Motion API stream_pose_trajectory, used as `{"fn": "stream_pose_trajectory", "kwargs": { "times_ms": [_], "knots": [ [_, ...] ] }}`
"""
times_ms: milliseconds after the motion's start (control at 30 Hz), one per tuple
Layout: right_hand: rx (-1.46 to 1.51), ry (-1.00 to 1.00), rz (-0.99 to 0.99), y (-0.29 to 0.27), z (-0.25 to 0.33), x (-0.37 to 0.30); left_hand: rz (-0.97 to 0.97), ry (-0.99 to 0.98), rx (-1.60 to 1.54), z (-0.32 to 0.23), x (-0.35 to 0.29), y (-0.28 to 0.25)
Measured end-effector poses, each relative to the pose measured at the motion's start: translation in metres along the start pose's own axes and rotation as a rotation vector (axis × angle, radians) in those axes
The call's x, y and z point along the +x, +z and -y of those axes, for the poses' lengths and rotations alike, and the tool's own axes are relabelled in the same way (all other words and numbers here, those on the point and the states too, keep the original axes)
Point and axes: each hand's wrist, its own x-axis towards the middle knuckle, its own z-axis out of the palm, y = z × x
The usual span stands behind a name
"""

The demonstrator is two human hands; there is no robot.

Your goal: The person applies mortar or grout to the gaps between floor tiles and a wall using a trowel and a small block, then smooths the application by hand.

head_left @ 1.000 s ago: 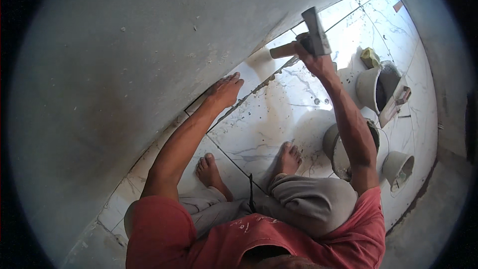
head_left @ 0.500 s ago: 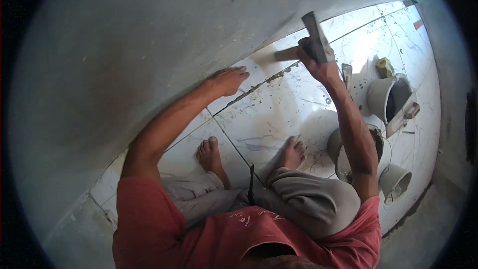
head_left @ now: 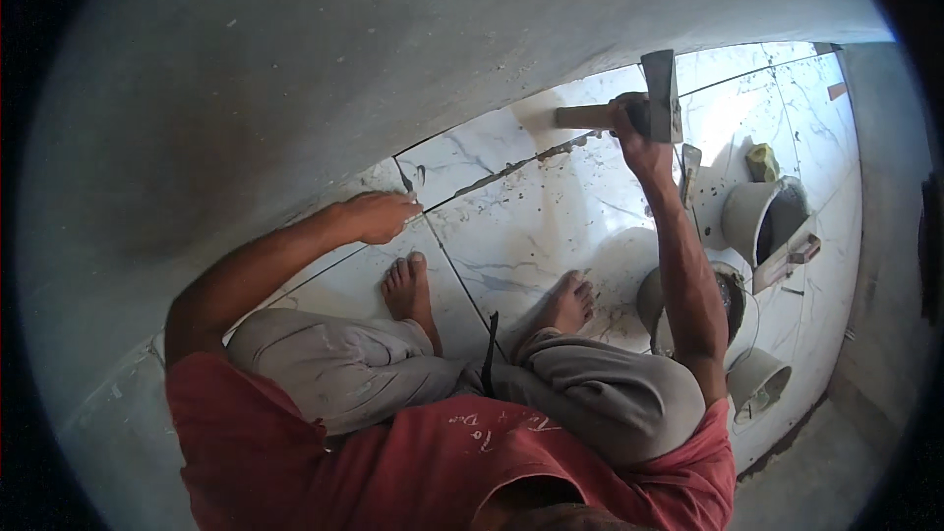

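My right hand [head_left: 641, 143] is wrapped round a hatchet [head_left: 662, 98] close to its dark metal head. Its wooden handle [head_left: 585, 117] points left, above a white marbled floor tile [head_left: 462, 152] beside the wall. My left hand [head_left: 379, 216] is low at the tile joint near the wall, its fingers drawn together. A small pale bit shows at the fingertips, too small to name. Grey mortar [head_left: 511, 173] lies along the joint between my hands.
The grey wall [head_left: 295, 69] runs close on my left and ahead. To the right stand several mortar-smeared buckets [head_left: 744, 221], a notched trowel [head_left: 787, 258], a small trowel [head_left: 690, 165] and a yellowish lump [head_left: 761, 162]. My bare feet [head_left: 408, 290] are on the tiles.
My left hand has moved back toward me and left, from the tile by the wall to the joint. My right hand, still holding the hatchet, has shifted slightly right and nearer to me.
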Motion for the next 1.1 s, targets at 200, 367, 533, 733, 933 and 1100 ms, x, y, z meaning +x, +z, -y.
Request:
{"fn": "stream_pose_trajectory", "kwargs": {
  "times_ms": [200, 367, 533, 733, 933, 1100],
  "knots": [
    [0.152, 0.069, -0.094, -0.015, 0.014, -0.009, -0.028, 0.041, -0.078, -0.004, 0.008, 0.014],
    [0.013, -0.046, -0.075, -0.008, -0.014, -0.002, -0.042, 0.036, -0.118, 0.007, 0.015, 0.012],
    [0.178, 0.167, 0.057, -0.01, 0.006, -0.013, -0.084, 0.095, -0.151, 0.002, 0.018, 0.013],
    [0.294, 0.173, -0.16, -0.023, 0.012, -0.007, -0.106, 0.069, -0.119, 0.006, 0.013, 0.014],
    [0.2, 0.19, -0.2, -0.029, -0.016, -0.001, -0.067, 0.039, -0.181, 0.015, 0.018, 0.019],
    [0.255, 0.205, -0.289, -0.024, 0.011, -0.009, -0.139, 0.065, -0.174, 0.02, 0.014, 0.018]
  ]
}}
